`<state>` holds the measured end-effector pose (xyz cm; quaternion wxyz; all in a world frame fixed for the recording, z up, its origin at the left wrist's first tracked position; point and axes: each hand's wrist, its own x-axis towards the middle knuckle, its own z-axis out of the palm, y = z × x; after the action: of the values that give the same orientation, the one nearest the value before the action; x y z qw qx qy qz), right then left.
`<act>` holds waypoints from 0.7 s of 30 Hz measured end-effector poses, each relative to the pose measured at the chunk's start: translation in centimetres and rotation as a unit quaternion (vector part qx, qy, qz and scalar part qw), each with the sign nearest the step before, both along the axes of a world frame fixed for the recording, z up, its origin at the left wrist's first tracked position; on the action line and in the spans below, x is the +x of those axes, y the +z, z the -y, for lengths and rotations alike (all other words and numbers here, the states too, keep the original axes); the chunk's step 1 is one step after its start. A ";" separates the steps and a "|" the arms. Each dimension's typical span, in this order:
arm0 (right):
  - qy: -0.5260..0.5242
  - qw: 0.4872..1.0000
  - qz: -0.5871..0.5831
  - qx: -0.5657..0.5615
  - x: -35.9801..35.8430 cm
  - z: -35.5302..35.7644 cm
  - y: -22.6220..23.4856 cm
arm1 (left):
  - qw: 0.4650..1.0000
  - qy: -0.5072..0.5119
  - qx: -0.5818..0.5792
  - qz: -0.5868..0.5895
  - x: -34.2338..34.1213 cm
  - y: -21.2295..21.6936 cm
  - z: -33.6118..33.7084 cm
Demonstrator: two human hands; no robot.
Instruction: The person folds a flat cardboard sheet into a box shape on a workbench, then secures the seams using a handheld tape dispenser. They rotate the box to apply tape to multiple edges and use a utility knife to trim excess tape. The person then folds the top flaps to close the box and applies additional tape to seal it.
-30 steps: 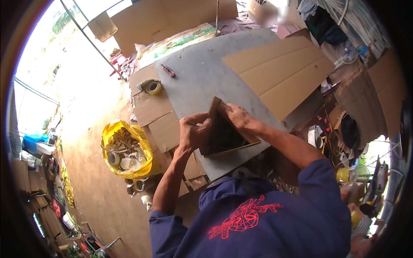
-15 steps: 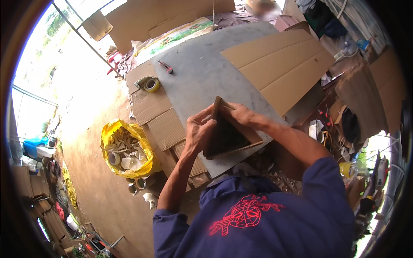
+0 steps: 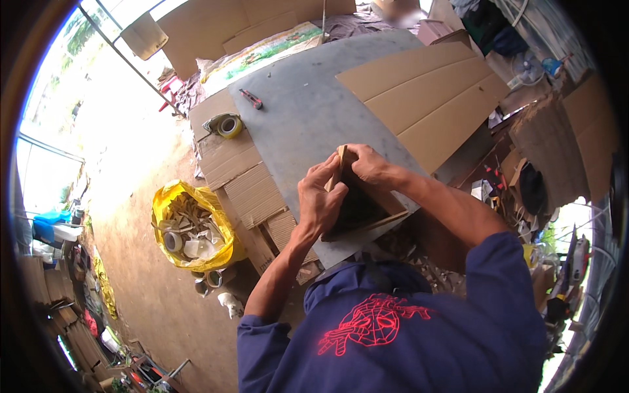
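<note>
A folded brown cardboard piece (image 3: 358,213) stands at the near edge of the grey tabletop (image 3: 295,111), its dark hollow facing me. My left hand (image 3: 320,200) grips its left wall, thumb on the inner side and fingers on the outer. At the top corner, my right hand (image 3: 368,165) closes on the cardboard, fingertips partly hidden behind the edge. Both hands meet near that upper corner, where two cardboard edges come together. A large flat cardboard sheet (image 3: 426,98) lies to the right, beyond my right forearm.
A utility knife (image 3: 251,99) lies at the table's far left, near a tape roll (image 3: 229,126) on cardboard strips (image 3: 229,157). On the floor at left stands a yellow bag (image 3: 229,252) of scraps. Cluttered tools (image 3: 504,183) line the right side.
Both hands and the folded cardboard have shifted slightly right. My right hand has curled more tightly at the top corner, and the left wall now stands more edge-on.
</note>
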<state>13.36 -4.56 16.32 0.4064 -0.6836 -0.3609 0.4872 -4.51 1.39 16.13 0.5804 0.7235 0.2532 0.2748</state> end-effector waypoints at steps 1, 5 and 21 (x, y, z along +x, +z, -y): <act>0.000 1.000 -0.028 -0.006 -0.2 0.1 0.7 | 1.000 -0.007 0.004 -0.001 -0.1 0.2 -0.1; -0.014 0.999 0.027 -0.042 -0.5 0.1 0.6 | 1.000 -0.007 0.014 0.017 0.1 -0.5 0.4; 0.039 0.998 0.041 0.020 1.1 4.1 -1.3 | 0.964 -0.062 -0.237 0.103 3.6 -4.7 -3.2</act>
<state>14.45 -8.68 14.97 0.3858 -0.6799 -0.4132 0.4670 -0.95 4.60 11.48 0.7738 0.5477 0.2047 0.2436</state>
